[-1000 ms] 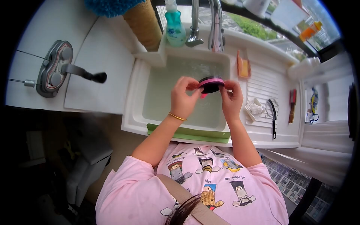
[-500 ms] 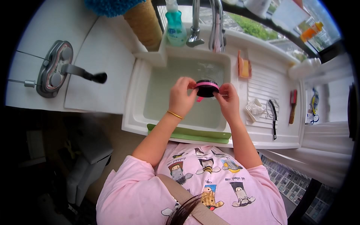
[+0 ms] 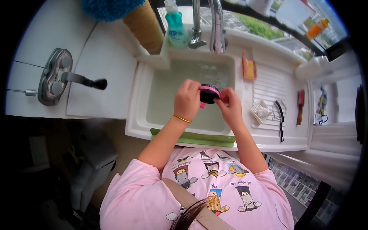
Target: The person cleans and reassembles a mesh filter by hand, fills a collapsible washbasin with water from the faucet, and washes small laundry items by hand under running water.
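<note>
Over the water in the white sink [image 3: 132, 111], a round black object with a pink rim [image 3: 209, 94] is held between both hands. My left hand [image 3: 187, 100] pinches its left edge, and a small pink piece shows beneath it near those fingers. On the opposite edge, the fingers of my right hand [image 3: 230, 104] are closed on the rim. The object's dark flat face is tilted toward me. Its far side is partly out of sight.
A chrome faucet [image 3: 217, 34] and a teal soap bottle [image 3: 177, 30] stand behind the basin. On the ribbed drainboard lie a white soap dish [image 3: 260, 111], a black-handled brush [image 3: 281, 119] and a red brush [image 3: 300, 107]. A green strip [image 3: 191, 138] lines the front edge.
The round object has moved slightly left and its tilt has changed, the right side now lower. My right hand has shifted left and down with it. Both hands keep their hold.
</note>
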### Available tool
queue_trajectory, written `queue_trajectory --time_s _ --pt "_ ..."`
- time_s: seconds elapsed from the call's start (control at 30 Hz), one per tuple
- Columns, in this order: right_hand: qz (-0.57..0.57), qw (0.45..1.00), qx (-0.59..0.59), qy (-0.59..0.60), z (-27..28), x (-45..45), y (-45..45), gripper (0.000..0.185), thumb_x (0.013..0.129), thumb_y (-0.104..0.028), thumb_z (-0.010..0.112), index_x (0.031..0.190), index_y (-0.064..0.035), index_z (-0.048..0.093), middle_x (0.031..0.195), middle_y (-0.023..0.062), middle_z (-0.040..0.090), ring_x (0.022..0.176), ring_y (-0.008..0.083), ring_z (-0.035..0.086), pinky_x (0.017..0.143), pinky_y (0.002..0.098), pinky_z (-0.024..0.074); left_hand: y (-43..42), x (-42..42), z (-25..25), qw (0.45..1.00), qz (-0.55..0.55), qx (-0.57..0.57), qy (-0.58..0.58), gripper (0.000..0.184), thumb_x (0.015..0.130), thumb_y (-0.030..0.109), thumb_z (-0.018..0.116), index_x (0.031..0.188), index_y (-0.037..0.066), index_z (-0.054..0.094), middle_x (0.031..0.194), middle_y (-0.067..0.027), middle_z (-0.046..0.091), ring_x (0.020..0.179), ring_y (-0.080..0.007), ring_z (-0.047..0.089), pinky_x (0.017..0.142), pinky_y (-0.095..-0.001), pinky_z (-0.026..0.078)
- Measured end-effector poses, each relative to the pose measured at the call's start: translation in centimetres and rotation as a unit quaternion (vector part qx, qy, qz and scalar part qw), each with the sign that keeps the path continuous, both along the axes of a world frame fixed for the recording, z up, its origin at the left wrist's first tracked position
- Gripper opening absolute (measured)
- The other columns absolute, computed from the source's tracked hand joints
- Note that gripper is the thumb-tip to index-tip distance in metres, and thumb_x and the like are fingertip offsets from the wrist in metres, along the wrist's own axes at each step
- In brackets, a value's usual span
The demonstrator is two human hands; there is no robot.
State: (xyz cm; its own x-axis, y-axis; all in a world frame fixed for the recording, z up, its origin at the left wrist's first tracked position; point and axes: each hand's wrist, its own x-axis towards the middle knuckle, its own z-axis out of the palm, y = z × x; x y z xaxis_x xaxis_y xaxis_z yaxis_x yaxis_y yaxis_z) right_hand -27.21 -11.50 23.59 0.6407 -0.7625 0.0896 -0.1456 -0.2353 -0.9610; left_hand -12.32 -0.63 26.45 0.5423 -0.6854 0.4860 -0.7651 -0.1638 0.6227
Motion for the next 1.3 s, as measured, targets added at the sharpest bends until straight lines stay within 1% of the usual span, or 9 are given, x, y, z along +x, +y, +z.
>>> queue_trajectory --time_s 0.13,0.3,0.37,0.5,0.67,0.8,0.97,1.2,1.3 --pt "0.016 0.999 0.02 0.043 0.5 -0.8 0.1 0.027 0.082 -0.003 0.075 0.098 -0.0022 0.053 0.082 0.0058 0.057 0.072 0.0156 0.057 0.067 0.0283 0.0507 -0.4 0.2 -1.5 0.999 -0.011 0.026 -0.042 0.014 0.08 -0.001 0.07 0.09 0.004 0.062 0.096 -0.0098 0.06 0.076 -0.027 0.063 0.065 -0.0374 0.051" --pt "-0.054 0.995 0.065 0.059 -0.3 -2.8 -2.0 0.023 0.085 -0.007 0.072 0.099 -0.0023 0.054 0.081 0.003 0.059 0.072 0.0113 0.056 0.067 0.027 0.0485 -1.4 -1.3 -0.4 0.981 -0.044 0.022 0.186 0.014 0.086 0.007 0.071 0.098 0.004 0.064 0.099 -0.0086 0.06 0.084 -0.0237 0.063 0.071 -0.0335 0.054" --pt "-0.085 0.99 0.088 0.069 -1.6 -4.1 -4.4 0.023 0.084 -0.007 0.07 0.101 -0.0021 0.056 0.082 0.0027 0.06 0.075 0.0108 0.059 0.066 0.0266 0.0488 -1.7 -1.3 -1.0 0.979 -0.07 -0.006 0.189 0.015 0.087 0.009 0.071 0.1 0.004 0.065 0.099 -0.0082 0.061 0.084 -0.0214 0.063 0.072 -0.0319 0.054" --pt "-0.198 0.942 0.264 -0.05 0.3 -8.8 -12.1 0.026 0.084 -0.005 0.069 0.104 -0.0017 0.054 0.086 0.006 0.061 0.072 0.0137 0.062 0.066 0.0254 0.0527 -1.6 -1.7 -0.9 0.976 -0.085 -0.022 0.2 0.012 0.089 0.007 0.068 0.1 0.002 0.066 0.1 -0.0082 0.064 0.087 -0.018 0.064 0.074 -0.0294 0.055" --pt "-0.282 0.9 0.309 -0.123 -3.4 -15.7 -26.1 0.03 0.087 -0.006 0.067 0.11 -0.0033 0.048 0.096 0.0087 0.058 0.081 0.0195 0.064 0.074 0.03 0.0567 -0.6 -2.9 -1.2 0.968 -0.053 0.027 0.242 0.011 0.094 0.009 0.064 0.099 0.0 0.068 0.103 -0.0062 0.064 0.091 -0.0152 0.063 0.078 -0.0268 0.053" --pt "-0.392 0.847 0.335 -0.126 -8.8 -19.0 -35.3 0.012 0.085 -0.004 0.063 0.093 0.0027 0.058 0.08 0.0091 0.061 0.063 0.0178 0.063 0.054 0.0274 0.055 0.3 -4.9 -1.2 0.965 -0.035 0.056 0.254 0.011 0.095 0.009 0.063 0.099 0.0 0.068 0.103 -0.006 0.064 0.091 -0.0145 0.063 0.079 -0.0261 0.052" --pt "-0.45 0.816 0.346 -0.111 -8.9 -21.0 -37.6 0.012 0.087 -0.006 0.061 0.095 0.0031 0.059 0.081 0.0107 0.063 0.064 0.0187 0.065 0.052 0.0271 0.0541 0.9 -7.1 -1.6 0.962 -0.019 0.078 0.26 0.011 0.096 0.009 0.062 0.1 -0.001 0.068 0.103 -0.0059 0.064 0.091 -0.0137 0.063 0.08 -0.0256 0.052" --pt "-0.325 0.877 0.327 -0.135 -1.9 -23.5 -28.2 0.019 0.091 -0.014 0.064 0.107 -0.0034 0.062 0.096 0.0078 0.066 0.086 0.0165 0.067 0.075 0.0271 0.0535 0.8 -8.0 -1.6 0.957 -0.035 0.115 0.266 0.012 0.096 0.01 0.063 0.101 0.0 0.068 0.102 -0.0042 0.064 0.09 -0.0117 0.062 0.08 -0.0243 0.05" --pt "-0.181 0.968 0.173 0.005 -0.9 -25.5 -21.5 0.03 0.09 -0.022 0.069 0.113 -0.0037 0.06 0.105 0.0072 0.066 0.089 0.0174 0.066 0.078 0.0272 0.0518 0.0 -7.5 -0.9 0.955 -0.065 0.127 0.259 0.013 0.096 0.011 0.063 0.1 0.0 0.068 0.1 -0.0036 0.064 0.09 -0.0112 0.061 0.079 -0.0242 0.05"
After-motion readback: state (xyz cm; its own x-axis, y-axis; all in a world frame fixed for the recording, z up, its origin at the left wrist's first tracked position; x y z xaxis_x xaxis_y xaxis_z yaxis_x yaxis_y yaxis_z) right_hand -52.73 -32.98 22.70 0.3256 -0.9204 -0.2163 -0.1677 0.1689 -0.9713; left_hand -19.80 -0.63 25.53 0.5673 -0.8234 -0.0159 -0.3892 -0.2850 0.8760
